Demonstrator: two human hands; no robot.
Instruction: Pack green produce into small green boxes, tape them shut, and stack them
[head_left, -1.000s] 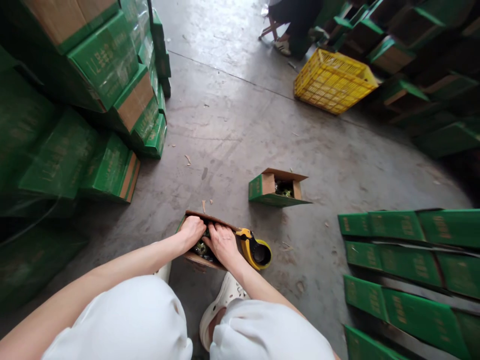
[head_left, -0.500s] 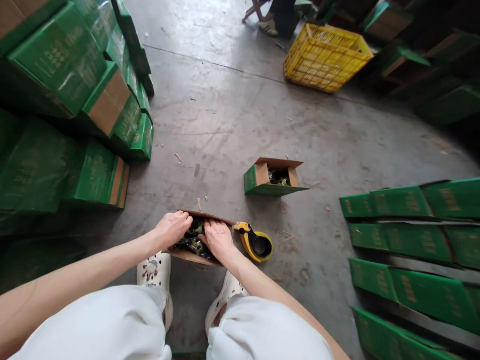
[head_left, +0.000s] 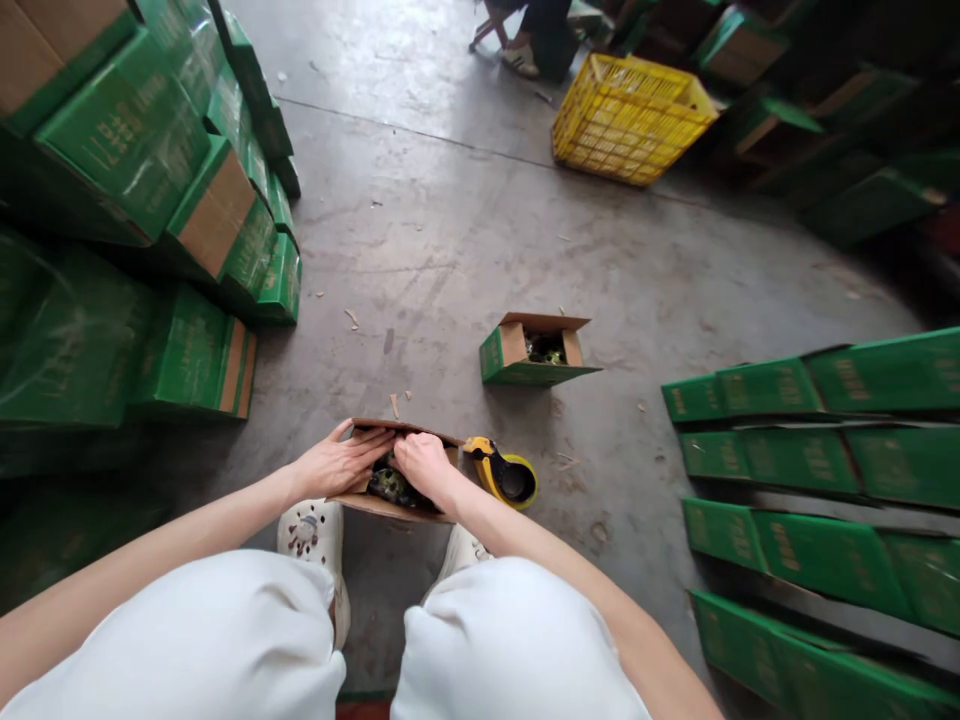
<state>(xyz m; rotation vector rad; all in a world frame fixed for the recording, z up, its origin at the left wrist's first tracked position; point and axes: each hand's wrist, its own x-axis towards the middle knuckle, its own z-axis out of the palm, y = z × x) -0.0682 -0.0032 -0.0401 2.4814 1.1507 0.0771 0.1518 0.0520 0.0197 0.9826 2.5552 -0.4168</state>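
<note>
An open cardboard box [head_left: 386, 510] stands on the floor between my shoes, and dark glossy wrapped items [head_left: 391, 486] with green patches show inside it. My left hand [head_left: 341, 462] lies flat over the box's left end, fingers stretched out together toward the middle. Beside it, my right hand [head_left: 424, 465] reaches into the opening with its fingers curled. Its fingertips are hidden, and what they may hold I cannot make out. Just right of the box lies a yellow and black tape dispenser [head_left: 499, 470].
Another open green box [head_left: 536, 375] with similar contents sits ahead. Green cartons [head_left: 127, 140] are stacked on the left, and rows of green boxes [head_left: 817, 545] stand on the right. Farther off are a yellow crate [head_left: 630, 120] and a seated person's shoe [head_left: 520, 60].
My left hand has flattened and shifted inward over the box's left end. My right hand has moved slightly left, its fingers now curled. The view has shifted a little.
</note>
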